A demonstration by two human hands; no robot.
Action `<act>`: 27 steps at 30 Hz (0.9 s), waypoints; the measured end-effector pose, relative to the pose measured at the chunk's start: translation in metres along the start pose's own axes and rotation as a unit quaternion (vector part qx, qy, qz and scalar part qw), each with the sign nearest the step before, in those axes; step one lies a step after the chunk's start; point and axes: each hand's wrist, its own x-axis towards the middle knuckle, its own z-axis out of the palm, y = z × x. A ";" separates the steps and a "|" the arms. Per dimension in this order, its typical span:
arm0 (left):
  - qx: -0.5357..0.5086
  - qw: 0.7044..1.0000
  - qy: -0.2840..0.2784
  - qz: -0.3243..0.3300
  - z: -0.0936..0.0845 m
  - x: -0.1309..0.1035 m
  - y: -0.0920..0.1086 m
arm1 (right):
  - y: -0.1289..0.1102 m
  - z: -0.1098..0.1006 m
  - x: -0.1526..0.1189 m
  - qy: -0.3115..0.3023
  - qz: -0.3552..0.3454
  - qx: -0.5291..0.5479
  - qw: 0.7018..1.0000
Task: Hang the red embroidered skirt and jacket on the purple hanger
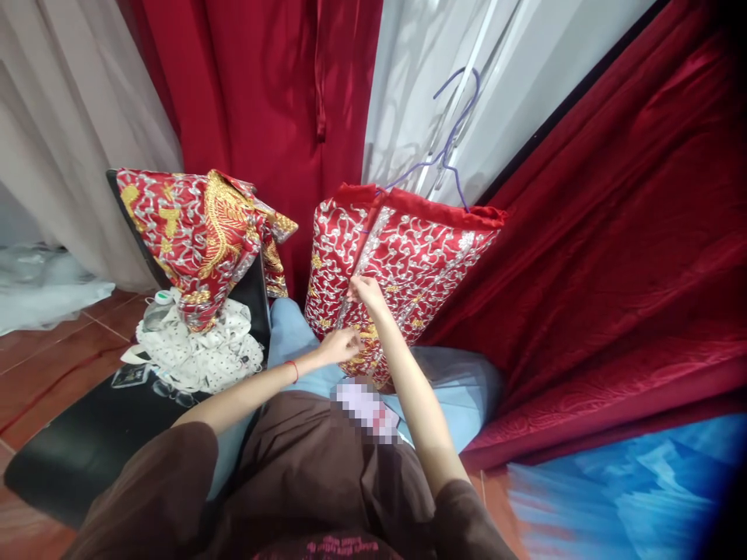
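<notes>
A red garment (432,241) with silver and gold embroidery stands upright between my knees, hung on a purple wire hanger (452,148). My right hand (367,293) is closed at the garment's front, near a silver trim strip; whatever its fingers pinch is too small to make out. Lower and to the left, my left hand (343,346), with a red string on its wrist, has curled fingers close to the garment's lower front. What it holds, if anything, is hidden. A blurred-out phone-like object (365,408) lies on my lap.
Left of me, a black chair (75,443) bears a white dotted cloth bag (201,350), glasses (173,393) and a small card. Another embroidered red piece (192,225) drapes over a chair back. Red curtains (630,233) hang at the right and behind. Blue fabric (636,482) lies lower right.
</notes>
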 end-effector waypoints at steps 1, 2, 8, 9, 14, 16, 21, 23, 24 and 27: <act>-0.001 0.999 0.029 -0.024 -0.010 0.007 0.002 | 0.001 0.000 0.001 0.001 -0.005 -0.006 1.000; 0.005 0.997 0.064 -0.051 -0.020 0.014 0.004 | 0.002 0.000 0.002 0.003 -0.010 -0.012 1.000; 0.134 0.966 0.163 -0.151 -0.087 0.060 0.019 | 0.003 -0.001 0.005 0.031 -0.046 -0.059 0.997; 0.146 0.965 0.152 -0.156 -0.093 0.065 0.020 | 0.002 -0.002 0.004 0.037 -0.050 -0.062 0.996; 0.157 0.968 0.135 -0.141 -0.104 0.071 0.017 | -0.001 0.002 -0.001 0.048 -0.058 -0.037 0.997; 0.150 0.970 0.135 -0.135 -0.101 0.068 0.015 | -0.004 0.008 -0.003 0.056 -0.060 -0.019 0.996; 0.135 0.975 0.133 -0.120 -0.094 0.064 0.012 | -0.033 0.017 -0.007 0.104 -0.102 0.045 0.988; 0.133 0.974 0.140 -0.118 -0.092 0.064 0.011 | -0.049 0.016 -0.006 0.113 -0.128 0.060 0.983; 0.134 0.973 0.143 -0.118 -0.090 0.063 0.010 | -0.058 0.015 -0.005 0.117 -0.143 0.057 0.981; 0.142 0.971 0.148 -0.121 -0.087 0.063 0.008 | -0.080 0.009 0.000 0.137 -0.177 0.034 0.974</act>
